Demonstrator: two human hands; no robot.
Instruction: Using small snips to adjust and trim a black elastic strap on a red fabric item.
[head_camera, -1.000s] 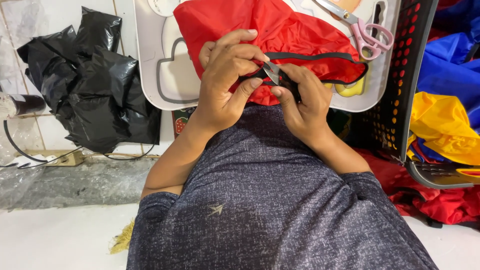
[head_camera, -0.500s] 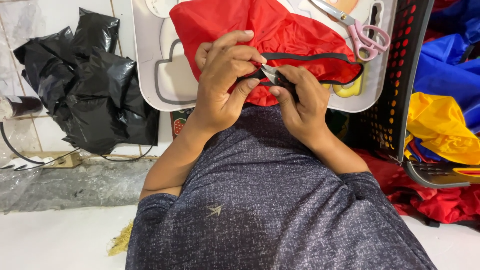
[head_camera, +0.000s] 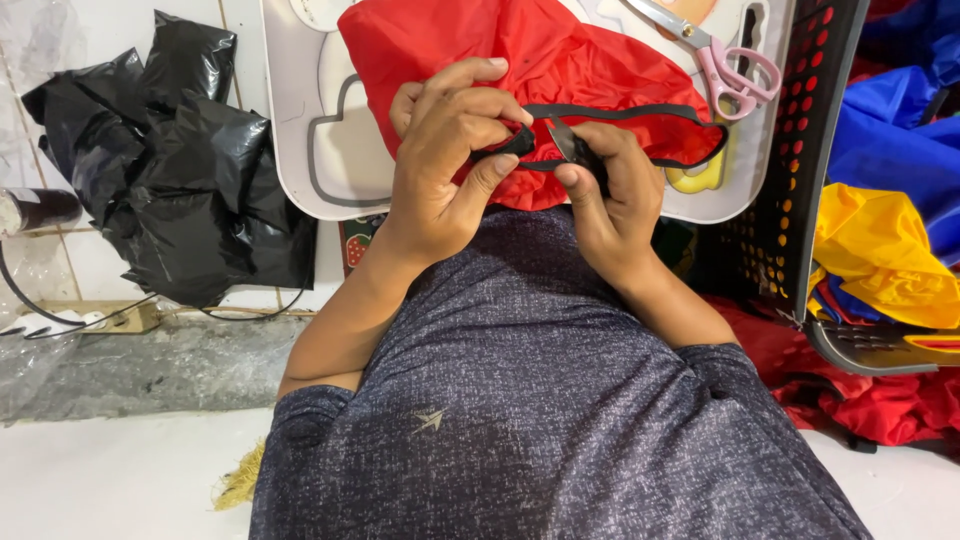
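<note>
Black plastic bag (head_camera: 165, 190) seen crumpled at far left, against tiled wall. White board (head_camera: 330, 150) laid further right, partly covered by red fabric (head_camera: 540, 70). Left hand (head_camera: 450, 160) curled, thumb and fingers pinched on black elastic band (head_camera: 640, 112) in front of red fabric. Right hand (head_camera: 605, 200) closed beside it, small metal blade (head_camera: 562, 140) gripped at band. Pink-handled scissors (head_camera: 725, 65) rested on board, upper right. Black perforated basket (head_camera: 810, 150) and yellow fabric (head_camera: 880, 260) seen at far right.
</note>
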